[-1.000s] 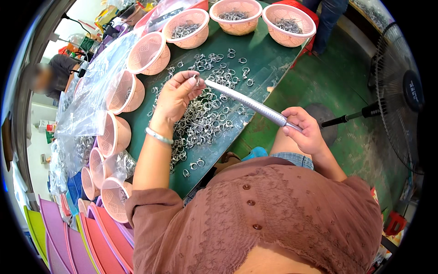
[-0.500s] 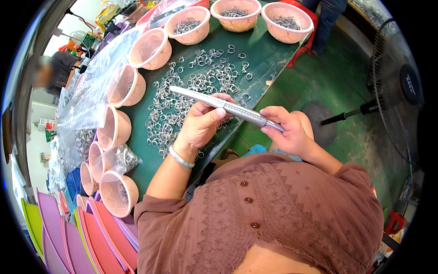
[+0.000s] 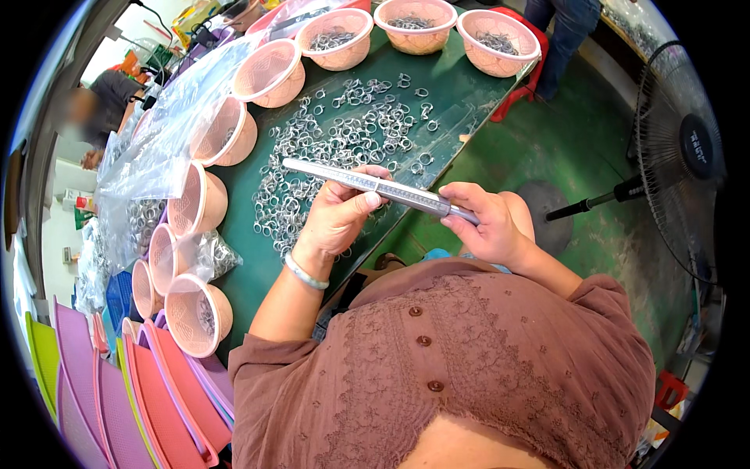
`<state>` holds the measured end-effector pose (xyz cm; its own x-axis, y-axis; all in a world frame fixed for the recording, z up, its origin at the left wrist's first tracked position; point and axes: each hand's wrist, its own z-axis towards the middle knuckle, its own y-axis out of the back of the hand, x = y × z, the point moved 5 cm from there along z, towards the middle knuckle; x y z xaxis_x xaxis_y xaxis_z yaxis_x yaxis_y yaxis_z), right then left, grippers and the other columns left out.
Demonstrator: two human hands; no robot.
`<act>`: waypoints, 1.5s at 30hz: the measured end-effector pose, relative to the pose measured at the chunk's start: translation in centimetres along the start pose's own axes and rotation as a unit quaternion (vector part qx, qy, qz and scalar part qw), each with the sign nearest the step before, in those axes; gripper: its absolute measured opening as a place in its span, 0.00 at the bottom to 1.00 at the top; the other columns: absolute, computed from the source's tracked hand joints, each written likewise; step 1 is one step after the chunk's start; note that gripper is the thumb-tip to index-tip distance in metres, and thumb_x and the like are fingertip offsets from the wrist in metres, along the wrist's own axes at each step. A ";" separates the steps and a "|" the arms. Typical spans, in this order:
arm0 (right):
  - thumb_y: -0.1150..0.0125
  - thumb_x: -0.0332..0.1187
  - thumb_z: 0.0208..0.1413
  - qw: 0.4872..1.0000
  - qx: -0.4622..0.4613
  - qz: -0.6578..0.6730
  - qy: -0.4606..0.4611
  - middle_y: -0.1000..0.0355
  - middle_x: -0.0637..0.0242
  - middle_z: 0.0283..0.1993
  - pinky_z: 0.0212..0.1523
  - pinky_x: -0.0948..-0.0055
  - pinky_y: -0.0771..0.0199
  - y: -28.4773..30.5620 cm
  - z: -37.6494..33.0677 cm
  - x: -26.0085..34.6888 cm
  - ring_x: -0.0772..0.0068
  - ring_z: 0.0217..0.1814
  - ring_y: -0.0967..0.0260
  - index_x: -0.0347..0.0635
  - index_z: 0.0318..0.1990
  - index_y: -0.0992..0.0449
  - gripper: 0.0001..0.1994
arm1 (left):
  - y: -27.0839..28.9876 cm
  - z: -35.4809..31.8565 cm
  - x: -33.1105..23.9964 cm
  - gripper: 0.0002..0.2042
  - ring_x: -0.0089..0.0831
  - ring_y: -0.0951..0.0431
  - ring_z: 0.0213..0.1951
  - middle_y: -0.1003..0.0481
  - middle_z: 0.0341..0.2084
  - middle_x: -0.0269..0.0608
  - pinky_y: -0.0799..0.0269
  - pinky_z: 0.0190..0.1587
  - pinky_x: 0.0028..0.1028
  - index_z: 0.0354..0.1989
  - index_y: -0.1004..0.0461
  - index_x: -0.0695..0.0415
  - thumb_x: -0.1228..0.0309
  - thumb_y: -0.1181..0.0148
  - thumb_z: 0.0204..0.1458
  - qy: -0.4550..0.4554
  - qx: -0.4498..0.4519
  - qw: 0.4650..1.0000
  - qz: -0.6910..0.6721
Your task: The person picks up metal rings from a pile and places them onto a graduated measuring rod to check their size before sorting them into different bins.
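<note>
A long tapered metal rod (image 3: 367, 183) with fine scale marks lies across both my hands above the green table (image 3: 461, 94). My right hand (image 3: 486, 223) grips its thick end. My left hand (image 3: 337, 216) cups the rod near its middle, thumb pressed on the shaft. Whether a ring sits under the thumb I cannot tell. A wide scatter of small silver rings (image 3: 336, 148) covers the table just beyond the rod. A pale bangle circles my left wrist.
Several pink bowls (image 3: 269, 70) line the table's far and left edges, some holding rings. Clear plastic bags (image 3: 156, 156) of rings lie at the left. Coloured trays (image 3: 141, 399) are stacked lower left. A standing fan (image 3: 680, 156) is at the right. Another person sits far left.
My left hand has come back from the ring pile to the rod. The rod has swung from steeply slanted to nearly level and closer to my chest.
</note>
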<state>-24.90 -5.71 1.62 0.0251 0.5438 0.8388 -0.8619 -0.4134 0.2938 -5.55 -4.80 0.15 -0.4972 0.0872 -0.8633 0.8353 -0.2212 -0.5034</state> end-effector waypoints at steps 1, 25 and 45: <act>0.42 0.19 0.41 1.000 0.000 -0.002 0.004 0.30 0.57 0.31 0.30 0.74 0.32 -0.1 0.0 0.1 0.62 0.29 0.30 0.36 0.42 0.34 0.17 | 0.0 -0.1 0.0 0.18 0.27 0.31 0.38 0.29 0.37 0.43 0.36 0.42 0.23 0.44 0.32 0.63 0.72 0.39 0.44 -0.002 0.003 1.000 0.005; 0.43 0.20 0.45 0.997 0.021 0.077 -0.002 0.30 0.60 0.38 0.37 0.79 0.33 0.7 -0.5 -2.4 0.72 0.36 0.31 0.35 0.46 0.35 0.17 | -0.7 0.1 -0.6 0.15 0.24 0.31 0.38 0.32 0.36 0.35 0.36 0.43 0.23 0.40 0.30 0.62 0.79 0.39 0.41 -0.043 -0.023 0.993 0.106; 0.50 0.18 0.50 0.978 -0.006 0.164 -0.126 0.33 0.66 0.37 0.38 0.83 0.40 5.2 -3.3 -4.7 0.82 0.36 0.38 0.35 0.49 0.42 0.18 | 6.4 9.4 -7.4 0.09 0.23 0.31 0.28 0.31 0.25 0.32 0.34 0.28 0.20 0.36 0.33 0.58 0.65 0.52 0.54 -0.026 -0.246 0.966 0.070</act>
<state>-31.15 -7.95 -2.31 -0.1316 0.1850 0.9739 -0.8499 -0.5267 -0.0148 1.20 -16.02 3.65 -0.3724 0.0374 -0.9273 0.8988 0.2635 -0.3503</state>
